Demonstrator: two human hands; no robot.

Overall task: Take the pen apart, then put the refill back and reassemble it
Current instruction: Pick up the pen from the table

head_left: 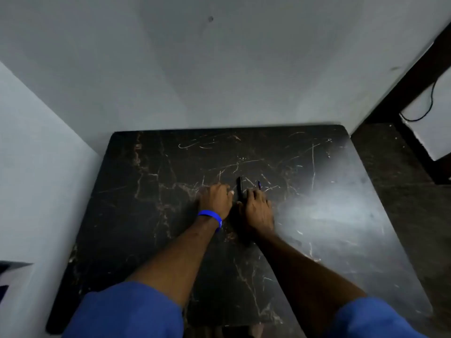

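A black pen barrel lies on the dark marble table, pointing away from me, between my two hands. My right hand lies palm down just right of it, and its thumb and forefinger close on the barrel's near end. A small blue pen part shows just past the right fingertips; I cannot tell whether it is held or lying on the table. My left hand, with a blue wristband, rests with curled fingers left of the barrel, its thumb almost touching it.
The table stands in a corner, with a grey wall behind it and another at the left. At the right are a dark floor, a dark frame and a black cable. My blue sleeves fill the bottom edge.
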